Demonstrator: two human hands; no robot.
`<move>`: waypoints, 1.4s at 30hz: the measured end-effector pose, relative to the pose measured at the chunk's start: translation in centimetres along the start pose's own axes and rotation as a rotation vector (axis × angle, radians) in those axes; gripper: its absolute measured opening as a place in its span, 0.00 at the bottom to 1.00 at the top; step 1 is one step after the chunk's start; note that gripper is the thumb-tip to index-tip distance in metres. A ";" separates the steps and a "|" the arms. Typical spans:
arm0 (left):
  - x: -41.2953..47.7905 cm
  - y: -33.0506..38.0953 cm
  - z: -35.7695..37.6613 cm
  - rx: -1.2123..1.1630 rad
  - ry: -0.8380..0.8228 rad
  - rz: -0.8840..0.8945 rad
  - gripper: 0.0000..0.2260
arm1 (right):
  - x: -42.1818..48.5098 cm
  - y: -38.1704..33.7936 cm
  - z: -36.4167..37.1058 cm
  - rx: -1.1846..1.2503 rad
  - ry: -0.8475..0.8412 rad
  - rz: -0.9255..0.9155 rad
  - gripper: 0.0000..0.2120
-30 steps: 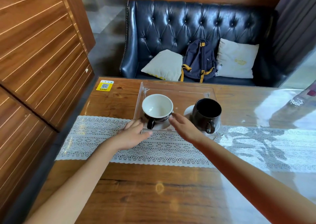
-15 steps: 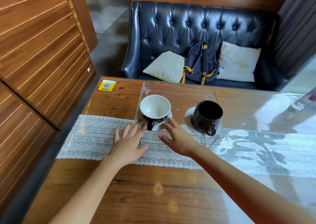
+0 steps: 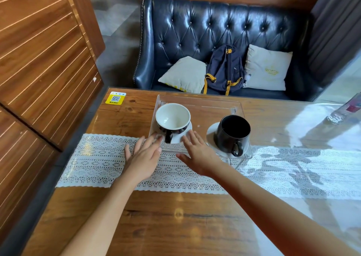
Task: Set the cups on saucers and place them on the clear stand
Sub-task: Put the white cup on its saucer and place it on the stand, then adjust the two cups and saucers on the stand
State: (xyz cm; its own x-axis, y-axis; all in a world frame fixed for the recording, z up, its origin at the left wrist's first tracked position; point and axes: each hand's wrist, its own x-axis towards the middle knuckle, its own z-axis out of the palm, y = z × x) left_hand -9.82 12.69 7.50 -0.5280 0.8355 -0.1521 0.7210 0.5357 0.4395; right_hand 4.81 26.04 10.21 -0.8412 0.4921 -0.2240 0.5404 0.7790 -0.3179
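Observation:
A clear stand (image 3: 213, 109) sits on the wooden table. On its left side a cup, white inside and black outside (image 3: 172, 119), rests on a white saucer (image 3: 184, 134). To the right, an all-black cup (image 3: 233, 133) stands on a second white saucer (image 3: 212, 133). My left hand (image 3: 143, 157) lies flat with fingers spread, fingertips at the stand's front left corner. With its fingers apart, my right hand (image 3: 197, 155) reaches just to the left saucer's front rim. Neither hand holds anything.
A white lace runner (image 3: 93, 158) crosses the table (image 3: 156, 226) under my hands. A yellow QR sticker (image 3: 115, 98) is at the far left corner. A glass bottle (image 3: 343, 111) lies at the right edge. Beyond is a black sofa (image 3: 214, 27) with cushions and a backpack (image 3: 224, 71).
Both hands have let go of the left cup and saucer and drawn back toward me, opening flat over the runner. The cups have stayed on the stand.

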 end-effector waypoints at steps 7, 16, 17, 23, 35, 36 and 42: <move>4.6 1.1 -0.7 0.020 0.003 -0.049 0.21 | 3.5 0.2 -1.4 0.017 -0.054 0.072 0.36; 6.3 1.4 -1.1 0.092 -0.011 -0.033 0.27 | 5.2 0.9 -1.8 -0.072 -0.030 0.066 0.36; 6.2 1.4 -1.1 0.097 -0.012 -0.031 0.27 | 5.2 1.0 -1.7 -0.077 -0.025 0.062 0.36; 5.9 1.9 -0.5 0.114 -0.009 -0.044 0.27 | 5.1 1.2 -1.2 -0.110 -0.015 0.054 0.37; -2.6 2.8 1.6 -0.282 0.588 0.218 0.24 | -2.6 1.4 -5.7 0.818 0.420 -0.161 0.22; -3.3 3.3 1.8 -0.280 0.557 0.259 0.23 | -3.8 2.3 -6.5 0.879 0.532 -0.187 0.19; -2.6 8.9 1.7 -0.277 0.179 0.334 0.25 | -8.8 9.8 -7.5 0.680 0.792 0.078 0.17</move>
State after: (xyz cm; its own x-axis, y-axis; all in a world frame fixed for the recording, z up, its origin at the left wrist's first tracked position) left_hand -1.23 15.52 10.29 -0.3741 0.9092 0.1826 0.7306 0.1677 0.6619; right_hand 17.35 32.23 15.93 -0.4420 0.8367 0.3233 0.2834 0.4722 -0.8347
